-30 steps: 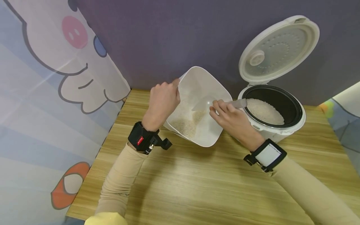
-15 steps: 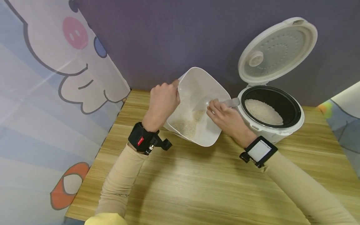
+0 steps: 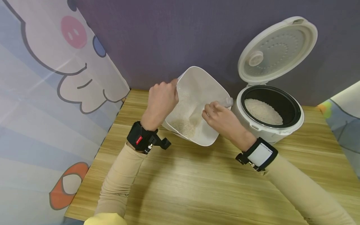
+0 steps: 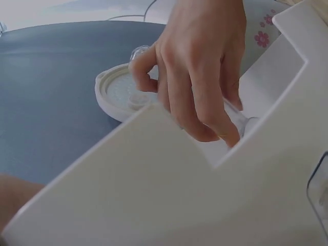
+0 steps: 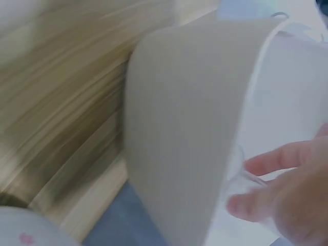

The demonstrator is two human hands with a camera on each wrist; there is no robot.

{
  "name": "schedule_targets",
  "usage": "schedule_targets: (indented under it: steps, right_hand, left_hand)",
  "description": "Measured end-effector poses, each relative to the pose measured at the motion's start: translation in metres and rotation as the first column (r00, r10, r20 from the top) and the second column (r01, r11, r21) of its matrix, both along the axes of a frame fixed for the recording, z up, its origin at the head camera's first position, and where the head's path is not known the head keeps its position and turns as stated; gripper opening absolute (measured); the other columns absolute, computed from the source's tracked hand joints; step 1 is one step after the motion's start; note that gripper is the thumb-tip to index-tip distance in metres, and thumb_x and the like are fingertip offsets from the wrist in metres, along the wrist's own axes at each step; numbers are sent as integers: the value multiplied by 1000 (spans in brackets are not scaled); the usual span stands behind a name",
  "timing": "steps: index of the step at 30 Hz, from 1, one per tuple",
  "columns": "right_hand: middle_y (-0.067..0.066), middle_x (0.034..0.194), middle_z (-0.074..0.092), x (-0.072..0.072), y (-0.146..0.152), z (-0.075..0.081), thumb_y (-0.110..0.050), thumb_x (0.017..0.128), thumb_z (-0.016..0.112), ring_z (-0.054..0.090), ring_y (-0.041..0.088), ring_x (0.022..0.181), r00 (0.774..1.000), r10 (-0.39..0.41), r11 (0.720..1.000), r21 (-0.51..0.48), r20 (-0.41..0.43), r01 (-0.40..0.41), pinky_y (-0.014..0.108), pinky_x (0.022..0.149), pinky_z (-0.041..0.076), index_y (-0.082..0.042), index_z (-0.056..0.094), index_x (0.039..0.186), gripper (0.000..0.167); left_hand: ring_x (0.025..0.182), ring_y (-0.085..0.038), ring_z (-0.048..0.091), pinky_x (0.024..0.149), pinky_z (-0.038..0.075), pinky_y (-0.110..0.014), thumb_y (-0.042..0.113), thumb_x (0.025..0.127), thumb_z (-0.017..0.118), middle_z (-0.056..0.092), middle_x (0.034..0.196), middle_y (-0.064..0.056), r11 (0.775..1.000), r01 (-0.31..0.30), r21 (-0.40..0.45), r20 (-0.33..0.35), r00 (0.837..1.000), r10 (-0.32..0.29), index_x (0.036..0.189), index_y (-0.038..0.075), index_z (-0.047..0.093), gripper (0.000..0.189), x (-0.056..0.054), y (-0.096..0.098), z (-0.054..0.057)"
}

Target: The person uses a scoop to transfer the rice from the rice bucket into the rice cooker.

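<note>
A white, square-mouthed rice bin [image 3: 209,79] leans with its opening toward me, loose rice [image 3: 182,126] lying in its lower part. My left hand [image 3: 161,99] grips the bin's left rim; its fingertips are hidden from the head view. Inside the mouth, my right hand [image 3: 220,118] holds a clear scoop [image 3: 227,102] by the handle. The scoop's bowl dips into the rice, partly covered by the hand. The left wrist view shows the right hand [image 4: 197,77] reaching past the bin wall [image 4: 128,179], fingers curled round the scoop.
To the right of the bin stands a white rice cooker [image 3: 299,120], its lid [image 3: 278,50] raised. White rice [image 3: 262,111] covers the bottom of its dark inner pot. A wooden table [image 3: 180,187] lies beneath, a dark wall [image 3: 168,37] behind and a cartoon-printed curtain [image 3: 42,109] at left.
My right hand has moved left and slightly down with the scoop, deeper into the bin and away from the cooker. The left hand has kept its hold on the rim, shifting barely.
</note>
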State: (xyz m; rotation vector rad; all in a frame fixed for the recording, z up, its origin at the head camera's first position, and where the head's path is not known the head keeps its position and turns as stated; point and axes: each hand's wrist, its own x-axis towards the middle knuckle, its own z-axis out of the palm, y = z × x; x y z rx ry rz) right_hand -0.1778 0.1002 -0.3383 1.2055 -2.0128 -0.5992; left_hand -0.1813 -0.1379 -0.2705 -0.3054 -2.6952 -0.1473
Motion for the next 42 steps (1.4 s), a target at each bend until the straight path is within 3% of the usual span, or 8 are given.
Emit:
schedule_targets:
  steps: [5,11,23,32,42]
  right_hand:
    - [12,86,63,9,-3,4,-3,95,54,62,31,81,994,-38,999,11,99,37,40,90,41,-1,67,98,13]
    - [11,80,62,13,-2,3,-1,90,64,60,31,75,980,-45,998,-36,192,53,40,84,40,-2,67,94,5]
    - [11,73,61,21,-8,1,-3,88,65,60,29,66,970,-43,993,-100,238,69,40,75,40,-4,65,82,7]
    - [11,75,62,21,-4,4,0,85,67,63,31,66,946,-87,990,-79,312,117,42,74,41,-5,65,84,6]
    - [10,75,61,24,-3,-1,-4,88,67,62,30,66,932,-78,986,-111,355,125,42,72,40,-8,68,89,4]
  left_hand:
    - [58,-32,65,50,53,-45,9,101,52,68,71,-17,1000,-5,6,-9,1000,5,104,2,70,20,1,0,0]
    - [54,-26,56,49,51,-44,8,100,51,64,66,-14,1000,9,18,-5,1000,-9,105,2,70,20,4,3,2]
    - [54,-26,58,48,50,-44,6,97,51,57,61,-9,999,38,4,-37,999,-38,96,3,67,16,3,14,1]
    - [51,-21,49,45,48,-42,6,98,49,53,59,-8,998,59,10,-64,996,-59,95,3,66,18,5,16,-1]
    - [53,-20,42,46,46,-41,8,99,50,52,59,-7,999,39,14,-30,999,-39,102,3,69,20,3,14,-1]
